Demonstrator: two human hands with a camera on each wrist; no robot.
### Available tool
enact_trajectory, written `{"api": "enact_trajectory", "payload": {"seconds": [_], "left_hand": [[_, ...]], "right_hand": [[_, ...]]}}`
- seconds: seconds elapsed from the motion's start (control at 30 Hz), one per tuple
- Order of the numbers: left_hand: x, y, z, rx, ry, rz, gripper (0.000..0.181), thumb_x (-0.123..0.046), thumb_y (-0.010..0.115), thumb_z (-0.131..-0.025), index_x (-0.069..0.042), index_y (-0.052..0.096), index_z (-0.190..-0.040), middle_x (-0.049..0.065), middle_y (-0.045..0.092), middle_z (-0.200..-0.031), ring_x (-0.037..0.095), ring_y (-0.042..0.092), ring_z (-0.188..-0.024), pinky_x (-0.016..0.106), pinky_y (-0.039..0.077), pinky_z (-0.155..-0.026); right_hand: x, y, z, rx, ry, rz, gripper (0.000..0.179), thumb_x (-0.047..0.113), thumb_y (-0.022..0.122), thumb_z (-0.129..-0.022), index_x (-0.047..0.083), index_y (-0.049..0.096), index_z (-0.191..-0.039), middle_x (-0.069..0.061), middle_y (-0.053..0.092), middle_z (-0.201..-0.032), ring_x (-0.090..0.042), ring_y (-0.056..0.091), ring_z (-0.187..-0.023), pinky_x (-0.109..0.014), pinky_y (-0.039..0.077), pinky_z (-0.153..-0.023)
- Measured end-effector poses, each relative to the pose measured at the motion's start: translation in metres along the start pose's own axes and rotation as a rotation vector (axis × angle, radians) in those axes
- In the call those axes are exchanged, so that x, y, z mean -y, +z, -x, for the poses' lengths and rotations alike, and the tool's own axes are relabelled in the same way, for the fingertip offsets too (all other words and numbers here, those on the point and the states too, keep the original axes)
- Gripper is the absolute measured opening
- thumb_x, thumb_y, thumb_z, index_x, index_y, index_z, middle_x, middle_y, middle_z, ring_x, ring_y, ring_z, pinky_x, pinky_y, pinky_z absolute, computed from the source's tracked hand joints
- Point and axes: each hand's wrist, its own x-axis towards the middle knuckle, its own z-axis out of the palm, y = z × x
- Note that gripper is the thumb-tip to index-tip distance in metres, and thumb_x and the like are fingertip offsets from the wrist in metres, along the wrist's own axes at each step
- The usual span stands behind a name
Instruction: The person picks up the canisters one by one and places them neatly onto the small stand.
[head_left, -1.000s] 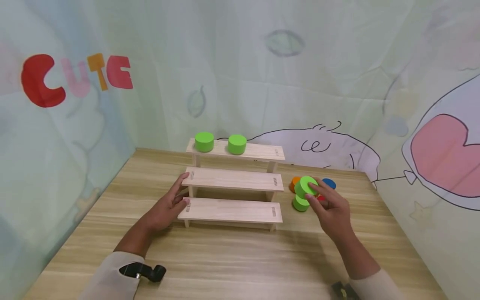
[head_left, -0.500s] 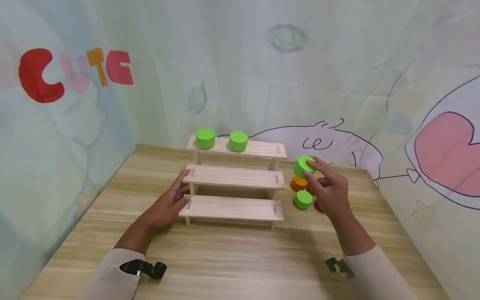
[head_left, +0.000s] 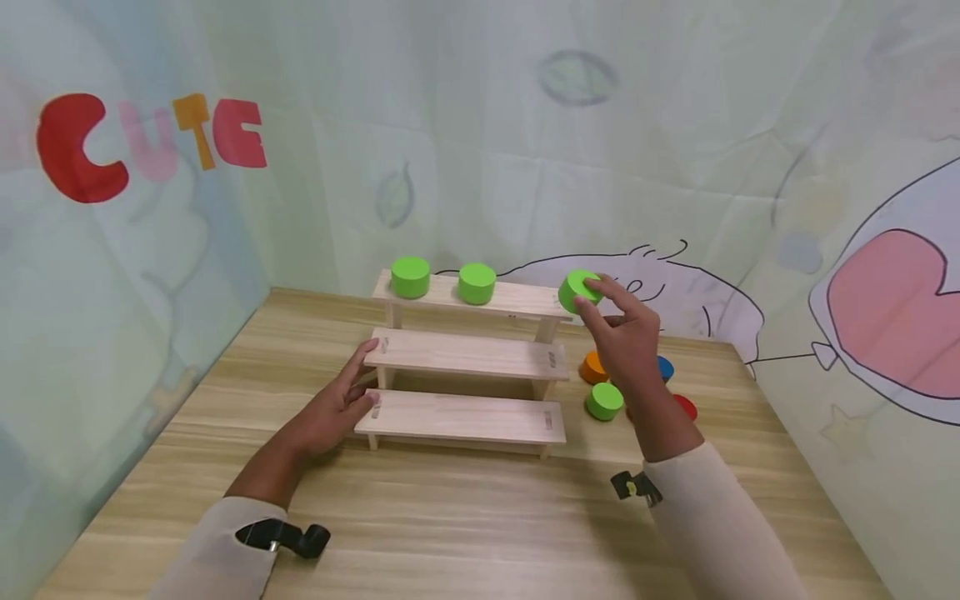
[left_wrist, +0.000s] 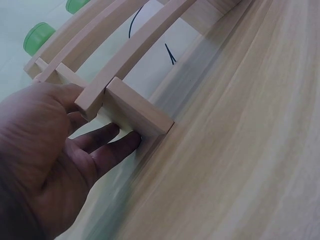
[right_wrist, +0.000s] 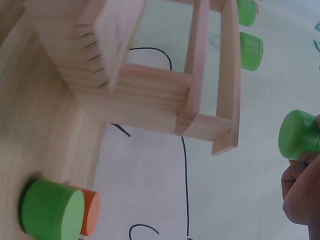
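A three-tiered wooden display stand [head_left: 465, 354] stands on the table. My left hand [head_left: 330, 421] holds its left end, the thumb on the bottom step and a fingertip at the middle step. In the left wrist view, two fingers [left_wrist: 112, 150] lie against the side panel. My right hand [head_left: 626, 337] pinches a green cylinder block [head_left: 577, 290], tilted, by the right end of the top step. The right wrist view shows this block [right_wrist: 299, 134] apart from the stand. On the top step sit two more green blocks, one at the left end [head_left: 410, 277] and one near the middle [head_left: 477, 283].
Right of the stand, a green block [head_left: 604, 401], an orange block [head_left: 594, 367], a blue block [head_left: 665, 368] and a red block [head_left: 684, 407] lie on the table [head_left: 450, 517]; my right arm partly hides this group. A printed cloth [head_left: 480, 167] encloses the back and sides.
My right hand has lifted the green block from above the loose blocks, up and leftward to the top step's right end. My left hand stays on the stand.
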Motion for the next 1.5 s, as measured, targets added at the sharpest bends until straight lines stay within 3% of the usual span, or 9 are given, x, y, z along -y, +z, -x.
{"api": "enact_trajectory", "payload": {"seconds": [0.37, 0.5, 0.67, 0.83, 0.97, 1.17, 1.37, 1.5], "left_hand": [[0.0, 0.0, -0.001, -0.002, -0.019, -0.005, 0.084, -0.021, 0.051, -0.117, -0.052, -0.003, -0.173, 0.026, 0.018, -0.182, 0.056, 0.039, -0.158, 0.069, 0.049, -0.116], [0.0, -0.001, -0.001, -0.003, -0.013, -0.005, 0.083, -0.021, 0.051, -0.117, -0.05, -0.003, -0.174, 0.026, 0.017, -0.182, 0.056, 0.038, -0.159, 0.07, 0.049, -0.116], [-0.001, 0.0, -0.002, -0.004, -0.012, -0.009, 0.083, -0.021, 0.05, -0.117, -0.048, -0.003, -0.174, 0.026, 0.017, -0.182, 0.056, 0.038, -0.158, 0.07, 0.048, -0.116], [-0.001, 0.0, -0.002, -0.005, -0.013, -0.002, 0.083, -0.02, 0.05, -0.117, -0.049, -0.002, -0.174, 0.025, 0.017, -0.182, 0.056, 0.039, -0.158, 0.07, 0.048, -0.117], [-0.001, 0.0, -0.001, -0.003, -0.004, 0.003, 0.084, -0.018, 0.051, -0.117, -0.048, -0.003, -0.174, 0.027, 0.017, -0.181, 0.057, 0.039, -0.157, 0.07, 0.049, -0.116], [-0.004, 0.0, 0.001, 0.0, -0.007, 0.008, 0.084, -0.018, 0.051, -0.117, -0.048, -0.002, -0.174, 0.027, 0.017, -0.181, 0.057, 0.038, -0.158, 0.07, 0.048, -0.116], [-0.004, 0.0, 0.001, 0.007, -0.005, 0.006, 0.084, -0.018, 0.051, -0.117, -0.048, -0.003, -0.174, 0.027, 0.016, -0.181, 0.057, 0.037, -0.158, 0.07, 0.049, -0.116], [-0.005, 0.0, 0.001, 0.005, -0.012, 0.004, 0.084, -0.017, 0.051, -0.117, -0.049, -0.003, -0.174, 0.027, 0.017, -0.181, 0.057, 0.038, -0.158, 0.07, 0.049, -0.116]], "right_hand": [[0.01, 0.021, -0.026, 0.002, 0.077, -0.056, 0.042, 0.026, 0.076, -0.105, 0.016, 0.073, -0.145, -0.006, 0.068, -0.154, -0.034, 0.078, -0.116, -0.008, 0.057, -0.08], [0.008, 0.029, -0.03, 0.018, 0.084, -0.061, 0.041, 0.025, 0.077, -0.104, 0.015, 0.074, -0.144, -0.006, 0.069, -0.153, -0.03, 0.076, -0.123, -0.01, 0.059, -0.084], [0.003, 0.034, -0.031, 0.055, 0.132, -0.064, 0.041, 0.025, 0.078, -0.104, 0.014, 0.074, -0.143, -0.007, 0.065, -0.157, -0.027, 0.07, -0.135, -0.031, 0.065, -0.1], [-0.003, 0.038, -0.032, 0.09, 0.174, -0.073, 0.039, 0.024, 0.079, -0.103, 0.012, 0.075, -0.14, -0.009, 0.065, -0.157, -0.028, 0.057, -0.152, -0.048, 0.057, -0.117], [-0.005, 0.041, -0.032, 0.105, 0.189, -0.068, 0.038, 0.023, 0.08, -0.102, 0.011, 0.077, -0.138, -0.01, 0.067, -0.155, -0.028, 0.054, -0.154, -0.048, 0.05, -0.124], [-0.003, 0.045, -0.03, 0.107, 0.215, -0.074, 0.039, 0.023, 0.081, -0.101, 0.012, 0.077, -0.138, -0.01, 0.067, -0.155, -0.028, 0.055, -0.153, -0.049, 0.052, -0.122], [-0.002, 0.048, -0.028, 0.103, 0.221, -0.065, 0.039, 0.023, 0.081, -0.101, 0.01, 0.077, -0.138, -0.011, 0.066, -0.155, -0.031, 0.052, -0.156, -0.051, 0.041, -0.132], [-0.001, 0.049, -0.027, 0.105, 0.222, -0.075, 0.038, 0.022, 0.081, -0.101, 0.009, 0.077, -0.137, -0.012, 0.066, -0.156, -0.032, 0.053, -0.156, -0.053, 0.04, -0.132]]}}
